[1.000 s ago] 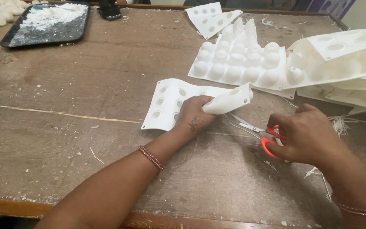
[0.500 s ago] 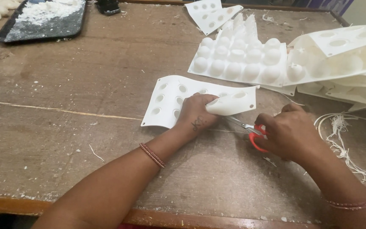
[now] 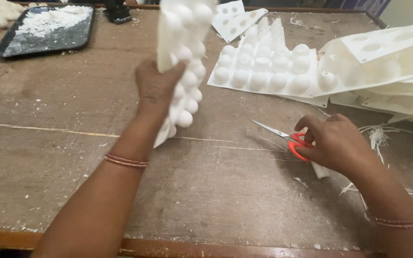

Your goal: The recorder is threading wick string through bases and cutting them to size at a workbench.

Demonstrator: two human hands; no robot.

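Observation:
My left hand (image 3: 155, 87) grips a white flexible mould (image 3: 183, 62) with rows of round bumps and holds it upright above the wooden table (image 3: 63, 143), bumps facing right. My right hand (image 3: 336, 143) rests on the table to the right, fingers in the red handles of a pair of scissors (image 3: 283, 136) whose blades lie flat and point left. A small white cylinder (image 3: 319, 170) lies under that hand.
A similar white bumped mould (image 3: 264, 71) lies at the back, with more moulds stacked at the right (image 3: 388, 67) and small ones behind (image 3: 237, 19). A black tray (image 3: 44, 29) of white powder sits back left. Loose white threads (image 3: 381, 138) lie at right.
My left hand has lifted the white mould off the table and turned it upright. The right hand with the scissors stays low on the table.

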